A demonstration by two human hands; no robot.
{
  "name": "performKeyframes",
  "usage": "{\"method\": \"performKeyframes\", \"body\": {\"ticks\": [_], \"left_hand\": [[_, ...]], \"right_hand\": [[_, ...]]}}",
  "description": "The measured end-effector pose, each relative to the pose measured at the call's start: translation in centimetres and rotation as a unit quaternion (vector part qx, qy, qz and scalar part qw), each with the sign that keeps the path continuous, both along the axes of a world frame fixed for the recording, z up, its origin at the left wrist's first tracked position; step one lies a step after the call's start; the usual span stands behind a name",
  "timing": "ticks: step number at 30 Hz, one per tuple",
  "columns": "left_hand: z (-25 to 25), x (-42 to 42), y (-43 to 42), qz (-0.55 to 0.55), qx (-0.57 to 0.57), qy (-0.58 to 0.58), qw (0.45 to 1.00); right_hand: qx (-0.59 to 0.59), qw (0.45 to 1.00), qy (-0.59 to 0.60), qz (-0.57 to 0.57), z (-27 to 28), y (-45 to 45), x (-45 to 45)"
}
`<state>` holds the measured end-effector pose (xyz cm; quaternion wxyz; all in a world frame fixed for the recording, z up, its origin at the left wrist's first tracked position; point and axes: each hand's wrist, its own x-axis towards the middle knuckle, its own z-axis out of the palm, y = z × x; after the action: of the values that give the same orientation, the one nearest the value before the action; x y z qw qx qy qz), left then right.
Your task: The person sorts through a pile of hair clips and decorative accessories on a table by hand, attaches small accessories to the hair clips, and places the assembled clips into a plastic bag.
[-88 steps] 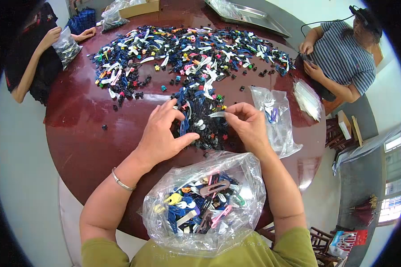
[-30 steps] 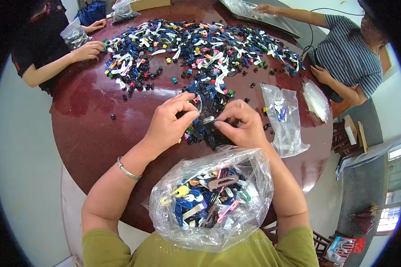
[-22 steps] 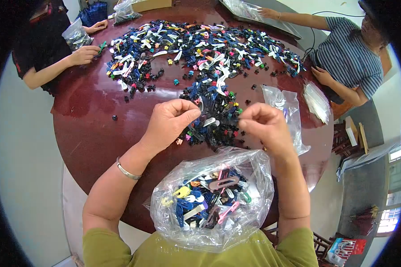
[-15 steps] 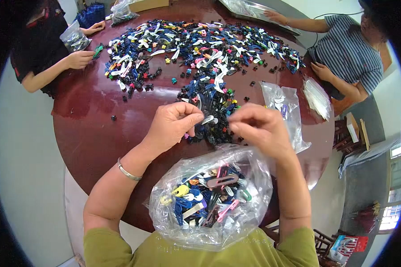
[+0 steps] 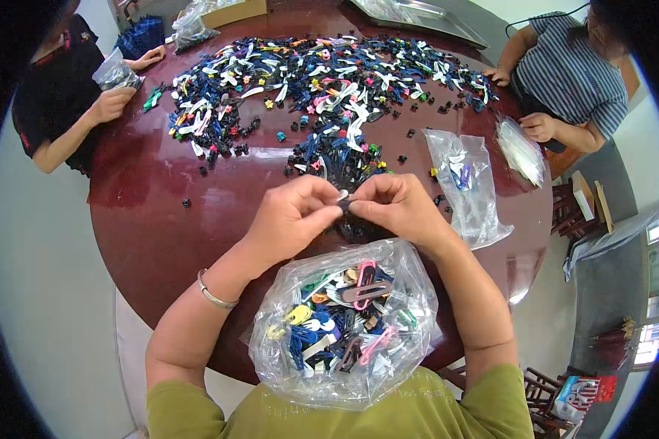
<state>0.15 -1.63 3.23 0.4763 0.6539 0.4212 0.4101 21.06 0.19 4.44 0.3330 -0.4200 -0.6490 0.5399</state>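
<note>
The left hand (image 5: 294,211) and right hand (image 5: 401,211), well apart half a second ago, now meet fingertip to fingertip, each with thumb and forefinger pinched closed on one small dark piece (image 5: 346,206) between them. A white clip (image 5: 343,194) shows just above the pinch; whether it is gripped too cannot be told. Beyond the grip the heap (image 5: 329,88) spreads over the table (image 5: 143,227), its narrow near end running in under the fingers. On the person's side of the grip sits the open bag (image 5: 274,358) of mixed clips; the flat bag (image 5: 479,219) lies to the right. Far left of the grip, a co-worker's hand (image 5: 111,104) has let go of the green piece (image 5: 152,99), which now lies at the heap's edge, and is at the pouch (image 5: 114,73). Far right, another co-worker's hand (image 5: 498,77) has left the tray (image 5: 432,25) and rests by the heap
</note>
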Motion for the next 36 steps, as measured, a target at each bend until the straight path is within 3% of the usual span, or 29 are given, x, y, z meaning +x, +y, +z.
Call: {"method": "performKeyframes", "body": {"ticks": [2, 3, 6, 7, 10, 11, 14, 17, 20, 24, 30, 36], "left_hand": [[-0.1, -0.5, 0.6, 0.077, 0.162, 0.067, 0.981], [0.1, -0.9, 0.8, 0.105, 0.134, 0.097, 0.981], [-0.9, -2.0, 2.2, 0.156, 0.338, 0.237, 0.897], [-1.3, -2.1, 2.2, 0.133, 0.26, 0.208, 0.933], [-1.8, -1.2, 2.0, 0.102, 0.288, 0.28, 0.91], [-1.5, -0.9, 1.8, 0.065, 0.232, 0.302, 0.922], [-1.8, 0.0, 1.6, 0.056, 0.233, 0.298, 0.924], [-2.2, 0.1, 1.8, 0.073, 0.223, 0.256, 0.938], [-2.4, -0.3, 2.1, 0.069, 0.233, 0.244, 0.939], [-2.2, -0.7, 2.1, 0.038, 0.237, 0.227, 0.944], [-2.5, -1.0, 2.0, 0.021, 0.245, 0.208, 0.947], [-2.3, -0.9, 1.9, 0.037, 0.23, 0.203, 0.951]], "right_hand": [[0.012, 0.999, 0.0, -0.041, 0.7, 0.1, 0.5], [0.018, 0.998, 0.0, -0.061, 1.3, 0.1, 0.7], [0.008, 0.995, 0.084, -0.044, 4.0, -1.3, 1.4], [0.032, 0.998, 0.048, 0.016, 4.1, -1.3, 2.3], [0.03, 0.999, 0.041, -0.001, 5.3, -2.1, 1.6], [0.017, 0.998, 0.019, -0.061, 5.1, -1.8, 1.2], [0.169, 0.97, -0.15, -0.095, 0.8, 1.2, 2.3], [0.121, 0.984, -0.113, -0.062, -0.7, 1.6, 1.6], [0.261, 0.956, -0.135, -0.013, -0.7, 1.3, 0.7], [0.281, 0.929, -0.242, -0.016, -0.8, 1.0, 0.3], [0.354, 0.906, -0.228, -0.049, -1.1, 1.1, 0.8], [0.261, 0.95, -0.162, -0.064, -0.9, 1.3, 1.2]]}}
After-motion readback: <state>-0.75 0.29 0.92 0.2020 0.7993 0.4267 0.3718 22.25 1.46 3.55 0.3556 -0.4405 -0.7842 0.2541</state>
